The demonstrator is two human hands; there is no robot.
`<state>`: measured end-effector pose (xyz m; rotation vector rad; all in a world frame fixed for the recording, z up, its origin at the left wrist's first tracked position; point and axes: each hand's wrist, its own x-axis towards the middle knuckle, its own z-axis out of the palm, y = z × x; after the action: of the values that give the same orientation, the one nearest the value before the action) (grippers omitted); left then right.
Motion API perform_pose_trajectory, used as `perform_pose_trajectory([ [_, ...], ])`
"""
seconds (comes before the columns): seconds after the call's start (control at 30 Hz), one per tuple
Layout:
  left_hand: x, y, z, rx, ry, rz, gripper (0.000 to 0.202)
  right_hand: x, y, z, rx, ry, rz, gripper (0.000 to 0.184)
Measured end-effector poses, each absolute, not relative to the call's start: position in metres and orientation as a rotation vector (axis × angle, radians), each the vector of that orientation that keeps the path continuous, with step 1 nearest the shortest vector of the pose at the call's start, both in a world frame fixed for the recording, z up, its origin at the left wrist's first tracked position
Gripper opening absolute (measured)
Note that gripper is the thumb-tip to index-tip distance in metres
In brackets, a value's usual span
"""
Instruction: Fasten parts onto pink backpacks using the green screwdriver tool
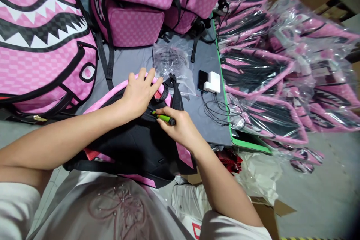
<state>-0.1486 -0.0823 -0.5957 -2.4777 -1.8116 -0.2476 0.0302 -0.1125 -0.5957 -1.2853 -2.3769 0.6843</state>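
Observation:
A black backpack with pink trim [135,146] lies at the table's front edge, its black side up and its lower part overhanging toward my lap. My left hand [140,93] rests on its upper pink edge with the fingers spread. Just right of it, my right hand [178,123] grips a small green-and-black hand tool [165,119], its tip against the black fabric; the tip is too small to make out. Beside my left fingertips are a bit of red [158,95] and black straps [177,97].
A pink shark-mouth backpack [42,45] lies at left, and more pink bags [135,22] stand behind. On the grey table [202,116] are a clear plastic bag [174,63], a white charger [213,82] and cables [215,110]. Plastic-wrapped pink bags [261,71] are piled beyond the green edge.

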Motion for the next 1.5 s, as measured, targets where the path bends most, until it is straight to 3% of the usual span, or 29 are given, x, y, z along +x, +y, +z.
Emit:
perform_pose_trajectory([
  [0.73,-0.146,-0.087,-0.591,-2.437,-1.752,-0.193,0.073,0.02,-0.129,-0.595,-1.526,-2.318,0.337,0.014],
  [0.83,-0.147,-0.086,-0.589,-2.409,-1.749,-0.172,0.072,0.018,-0.129,-0.599,-1.439,-2.261,0.443,0.014],
  [1.07,-0.165,-0.076,-0.553,-2.667,-1.632,0.319,0.106,0.021,-0.141,-0.606,-1.49,-2.044,0.525,0.009],
  [1.23,-0.17,-0.084,-0.554,-2.567,-1.68,0.314,0.131,0.018,-0.155,-0.612,-1.353,-2.028,0.5,0.011],
  [1.37,-0.168,-0.086,-0.567,-2.489,-1.668,0.286,0.135,0.019,-0.156,-0.614,-1.276,-2.127,0.422,0.009],
  [1.5,-0.173,-0.086,-0.575,-2.513,-1.639,0.212,0.128,0.024,-0.153,-0.616,-1.253,-2.13,0.438,0.007],
])
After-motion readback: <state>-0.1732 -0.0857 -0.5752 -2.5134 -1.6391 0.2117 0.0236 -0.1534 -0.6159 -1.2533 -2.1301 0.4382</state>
